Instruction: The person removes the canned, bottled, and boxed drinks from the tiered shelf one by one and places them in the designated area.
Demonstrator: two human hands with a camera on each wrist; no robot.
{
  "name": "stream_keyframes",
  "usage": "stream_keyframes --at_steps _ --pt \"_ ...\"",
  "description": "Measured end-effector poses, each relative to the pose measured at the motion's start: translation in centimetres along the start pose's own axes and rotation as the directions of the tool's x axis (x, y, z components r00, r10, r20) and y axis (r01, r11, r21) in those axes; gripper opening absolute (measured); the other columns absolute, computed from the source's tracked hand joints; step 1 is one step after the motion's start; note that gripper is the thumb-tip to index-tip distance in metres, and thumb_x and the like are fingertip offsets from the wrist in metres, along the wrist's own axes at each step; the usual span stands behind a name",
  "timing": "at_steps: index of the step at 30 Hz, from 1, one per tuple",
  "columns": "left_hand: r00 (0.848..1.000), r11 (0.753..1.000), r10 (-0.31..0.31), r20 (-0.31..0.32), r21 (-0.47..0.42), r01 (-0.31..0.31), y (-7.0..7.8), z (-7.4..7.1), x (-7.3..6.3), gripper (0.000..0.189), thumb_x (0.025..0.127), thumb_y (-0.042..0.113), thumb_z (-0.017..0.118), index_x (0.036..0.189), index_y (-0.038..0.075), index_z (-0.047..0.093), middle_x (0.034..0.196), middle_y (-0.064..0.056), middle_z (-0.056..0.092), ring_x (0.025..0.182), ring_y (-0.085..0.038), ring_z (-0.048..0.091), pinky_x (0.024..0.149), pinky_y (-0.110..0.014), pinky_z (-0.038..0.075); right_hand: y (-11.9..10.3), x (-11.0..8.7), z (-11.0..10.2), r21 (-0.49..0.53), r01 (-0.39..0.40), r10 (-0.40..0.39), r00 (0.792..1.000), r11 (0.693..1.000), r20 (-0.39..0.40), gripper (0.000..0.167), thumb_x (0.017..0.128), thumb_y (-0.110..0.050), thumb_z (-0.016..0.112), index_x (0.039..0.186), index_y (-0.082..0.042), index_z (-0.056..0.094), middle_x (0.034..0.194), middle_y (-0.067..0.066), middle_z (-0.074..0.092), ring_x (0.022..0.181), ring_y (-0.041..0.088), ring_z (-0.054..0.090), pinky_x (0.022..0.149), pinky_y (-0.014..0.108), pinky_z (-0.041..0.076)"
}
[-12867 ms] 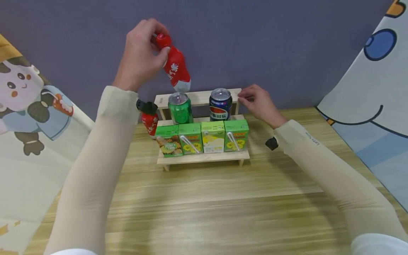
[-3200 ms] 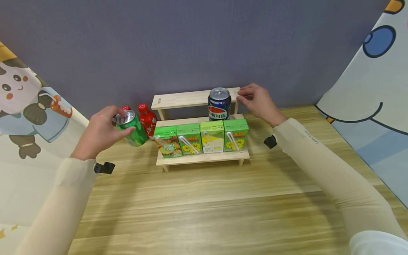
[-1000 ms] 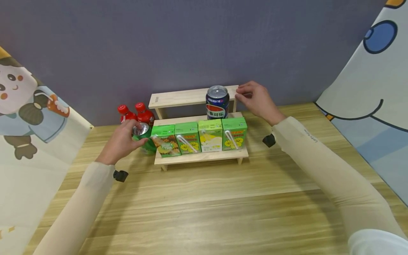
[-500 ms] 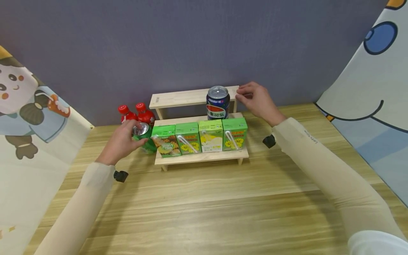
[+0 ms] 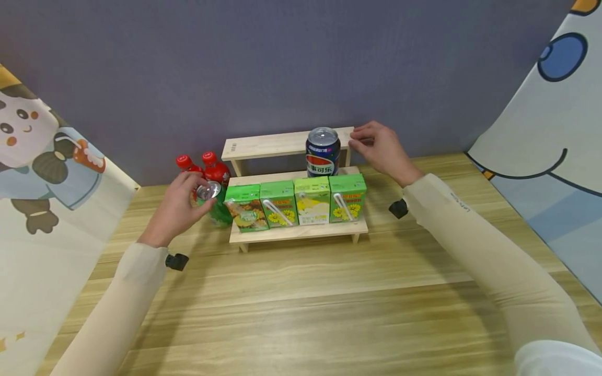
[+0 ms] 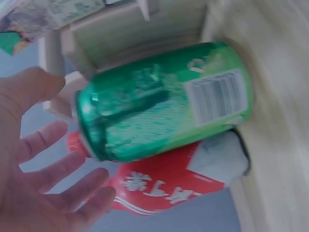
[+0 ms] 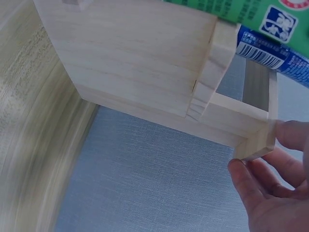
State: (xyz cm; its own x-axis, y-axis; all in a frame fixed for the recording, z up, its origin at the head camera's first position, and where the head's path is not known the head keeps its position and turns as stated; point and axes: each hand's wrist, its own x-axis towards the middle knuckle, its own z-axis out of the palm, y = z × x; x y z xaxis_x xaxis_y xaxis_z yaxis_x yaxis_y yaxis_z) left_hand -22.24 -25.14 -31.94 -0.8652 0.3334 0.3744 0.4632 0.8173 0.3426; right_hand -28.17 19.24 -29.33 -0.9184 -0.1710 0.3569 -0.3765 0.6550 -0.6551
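Note:
A green drink can point(image 5: 219, 213) stands on the table left of the stepped wooden rack point(image 5: 268, 145). My left hand point(image 5: 175, 210) is at the can's top; in the left wrist view its spread fingers point(image 6: 48, 171) are apart from the can. Two red plastic bottles point(image 5: 216, 171) stand behind the can, one partly hidden by the hand. My right hand point(image 5: 383, 152) pinches the right end of the rack's top tier, thumb on one side and fingers on the other in the right wrist view. A dark blue cola can point(image 5: 322, 156) stands on the middle tier near that end.
Several green juice boxes point(image 5: 278, 204) with straws line the rack's front tier. A grey-blue wall point(image 5: 282, 62) rises behind the rack, and printed panels point(image 5: 555, 120) flank both sides. Wood-grain table surface point(image 5: 301, 303) extends in front.
Earlier my left hand carried a red bottle, then the green can, to the rack's left. Over the last half second its fingers have loosened from the standing can. My right hand has stayed at the rack.

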Motion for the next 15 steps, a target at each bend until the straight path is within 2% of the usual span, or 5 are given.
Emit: stream_keyframes --at_steps 6,11,15 --pt "0.995 0.999 0.047 -0.084 0.004 -0.047 1.4 -1.2 0.2 0.025 0.085 0.011 0.067 0.104 -0.003 0.06 0.121 -0.02 0.051 0.11 -0.037 0.047 0.09 -0.052 0.039 0.0 0.0 0.0 -0.009 0.002 -0.002 1.0 1.0 -0.004 0.032 0.093 -0.02 0.062 0.116 0.001 0.065 0.118 0.011 0.056 0.104 0.026 0.059 0.09 0.035 0.047" --pt "0.991 0.997 0.072 -0.11 -0.02 -0.075 3.2 -2.0 0.5 0.022 0.086 0.012 0.067 0.103 -0.001 0.06 0.123 -0.016 0.052 0.113 -0.034 0.047 0.09 -0.05 0.039 0.0 0.0 0.1 -0.009 0.01 -0.01 1.0 1.0 -0.017 0.031 0.092 -0.02 0.062 0.115 0.002 0.065 0.117 0.011 0.056 0.104 0.026 0.059 0.09 0.035 0.047" --pt "0.989 0.995 0.093 -0.112 -0.029 -0.097 4.9 -2.0 0.7 0.023 0.085 0.014 0.066 0.103 0.001 0.059 0.12 -0.012 0.053 0.114 -0.032 0.047 0.092 -0.049 0.039 0.0 0.0 0.1 -0.004 0.025 -0.025 0.999 1.0 -0.024 0.03 0.092 -0.018 0.062 0.114 0.003 0.065 0.116 0.012 0.056 0.103 0.026 0.059 0.09 0.035 0.047"
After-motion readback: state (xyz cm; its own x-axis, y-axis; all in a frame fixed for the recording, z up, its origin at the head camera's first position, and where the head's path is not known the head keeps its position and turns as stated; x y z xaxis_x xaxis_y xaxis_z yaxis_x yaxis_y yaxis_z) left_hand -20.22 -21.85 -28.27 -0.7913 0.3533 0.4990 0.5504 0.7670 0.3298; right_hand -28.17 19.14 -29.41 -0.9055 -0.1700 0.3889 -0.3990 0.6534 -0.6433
